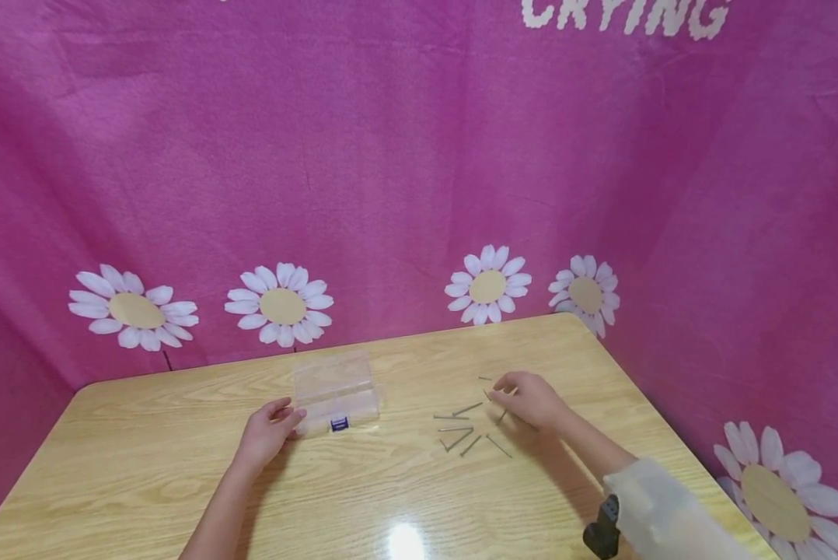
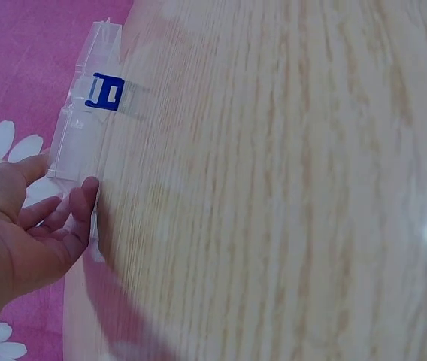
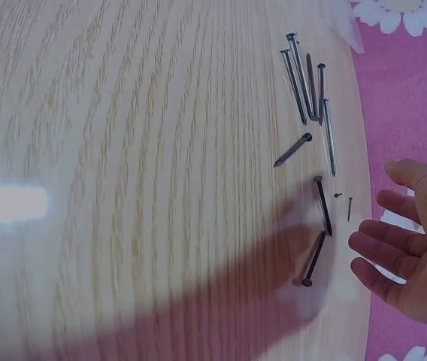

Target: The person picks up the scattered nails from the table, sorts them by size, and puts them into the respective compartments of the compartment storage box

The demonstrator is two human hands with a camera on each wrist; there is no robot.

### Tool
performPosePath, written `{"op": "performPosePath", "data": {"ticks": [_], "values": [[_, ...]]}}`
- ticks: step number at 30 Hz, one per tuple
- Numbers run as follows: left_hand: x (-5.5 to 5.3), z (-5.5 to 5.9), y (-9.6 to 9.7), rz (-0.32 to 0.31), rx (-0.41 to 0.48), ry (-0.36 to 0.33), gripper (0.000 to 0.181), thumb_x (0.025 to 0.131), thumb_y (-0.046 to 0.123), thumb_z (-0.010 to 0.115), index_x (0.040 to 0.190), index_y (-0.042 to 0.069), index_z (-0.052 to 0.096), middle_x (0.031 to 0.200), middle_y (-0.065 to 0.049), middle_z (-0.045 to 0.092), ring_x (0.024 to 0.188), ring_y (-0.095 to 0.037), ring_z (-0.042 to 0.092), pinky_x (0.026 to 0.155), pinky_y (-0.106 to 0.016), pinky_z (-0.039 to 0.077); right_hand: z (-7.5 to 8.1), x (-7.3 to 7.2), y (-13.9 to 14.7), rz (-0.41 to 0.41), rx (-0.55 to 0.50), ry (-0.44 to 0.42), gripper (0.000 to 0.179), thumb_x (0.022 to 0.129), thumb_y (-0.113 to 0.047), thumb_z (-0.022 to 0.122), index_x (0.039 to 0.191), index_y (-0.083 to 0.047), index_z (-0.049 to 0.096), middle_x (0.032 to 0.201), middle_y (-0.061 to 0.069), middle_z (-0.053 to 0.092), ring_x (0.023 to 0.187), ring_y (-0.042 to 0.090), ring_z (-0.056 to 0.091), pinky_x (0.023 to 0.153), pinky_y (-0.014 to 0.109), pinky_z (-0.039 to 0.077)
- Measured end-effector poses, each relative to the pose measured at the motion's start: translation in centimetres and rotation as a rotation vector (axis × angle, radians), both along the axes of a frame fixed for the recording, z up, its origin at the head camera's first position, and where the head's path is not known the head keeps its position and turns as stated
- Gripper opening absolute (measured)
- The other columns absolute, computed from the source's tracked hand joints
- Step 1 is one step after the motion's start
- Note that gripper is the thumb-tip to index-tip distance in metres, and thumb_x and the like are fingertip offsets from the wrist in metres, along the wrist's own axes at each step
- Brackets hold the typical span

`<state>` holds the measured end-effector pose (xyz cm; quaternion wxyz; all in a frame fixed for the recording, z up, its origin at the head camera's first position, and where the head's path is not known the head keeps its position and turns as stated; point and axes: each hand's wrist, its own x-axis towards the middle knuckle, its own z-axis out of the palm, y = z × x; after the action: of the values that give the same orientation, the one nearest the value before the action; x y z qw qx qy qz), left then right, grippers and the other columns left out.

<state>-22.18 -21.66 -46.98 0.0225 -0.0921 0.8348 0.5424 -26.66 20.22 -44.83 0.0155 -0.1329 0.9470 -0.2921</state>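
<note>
A clear plastic box [image 1: 338, 406] with its lid raised stands left of centre on the table, a blue latch [image 2: 107, 92] on its front. My left hand [image 1: 265, 435] holds the box's left end, thumb on its edge and fingertips against the lower side. Several metal nails [image 3: 294, 83] of different lengths lie scattered to the right of the box. Over the right side of these nails is my right hand [image 1: 528, 399], fingers loosely bent and nothing gripped. Two tiny nails [image 3: 350, 209] lie close to its fingertips in the right wrist view.
The wooden table [image 1: 153, 459] has a pale grain and a bright light reflection near its front. A pink curtain [image 1: 391, 171] printed with daisies hangs directly behind it and along the right side. A black strap device [image 1: 603, 529] sits at the right wrist.
</note>
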Motion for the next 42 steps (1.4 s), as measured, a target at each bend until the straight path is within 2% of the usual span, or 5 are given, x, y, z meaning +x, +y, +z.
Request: {"op": "performPosePath", "data": {"ticks": [9,21,25,29,42], "values": [[-0.2,-0.4,0.0,0.022,0.0,-0.006,0.053,0.094,0.018,0.055,0.135,-0.01,0.038,0.128,-0.032,0.047,0.075,-0.01,0.061,0.06,-0.024,0.049,-0.4,0.0,-0.6,-0.007,-0.014,-0.018,0.025,0.089,-0.027,0.062,0.099,-0.006,0.068,0.095,0.011,0.068,0.08,0.018,0.061,0.075,0.037,0.049],[-0.7,-0.8,0.2,0.023,-0.072,0.02,0.047,0.095,0.015,0.052,0.132,-0.012,0.041,0.126,-0.031,0.049,0.092,-0.023,0.06,0.066,-0.021,0.047,-0.6,0.1,-1.1,0.01,-0.027,-0.041,0.024,0.089,-0.025,0.061,0.101,-0.005,0.067,0.097,0.01,0.068,0.083,0.018,0.061,0.077,0.037,0.05],[-0.7,-0.8,0.3,0.01,-0.103,0.037,0.047,0.094,0.015,0.051,0.132,-0.012,0.042,0.124,-0.031,0.05,0.107,-0.034,0.054,0.082,-0.032,0.049,-0.7,0.1,-1.3,0.02,-0.036,-0.032,0.024,0.089,-0.024,0.061,0.101,-0.004,0.067,0.096,0.009,0.068,0.083,0.019,0.062,0.078,0.038,0.05],[-0.6,-0.9,0.3,0.004,-0.133,0.049,0.048,0.092,0.013,0.053,0.131,-0.012,0.042,0.121,-0.031,0.052,0.116,-0.039,0.048,0.097,-0.046,0.039,-0.9,0.1,-1.6,0.016,-0.034,-0.037,0.022,0.089,-0.024,0.061,0.099,-0.006,0.068,0.094,0.007,0.068,0.083,0.018,0.061,0.077,0.037,0.05],[-0.7,-1.1,0.2,-0.003,-0.128,0.065,0.049,0.091,0.011,0.055,0.133,-0.011,0.04,0.123,-0.032,0.052,0.119,-0.043,0.046,0.1,-0.052,0.036,-0.8,0.1,-2.6,0.009,-0.057,-0.064,0.022,0.088,-0.024,0.063,0.101,-0.007,0.068,0.095,0.007,0.068,0.082,0.016,0.061,0.075,0.034,0.05]]}}
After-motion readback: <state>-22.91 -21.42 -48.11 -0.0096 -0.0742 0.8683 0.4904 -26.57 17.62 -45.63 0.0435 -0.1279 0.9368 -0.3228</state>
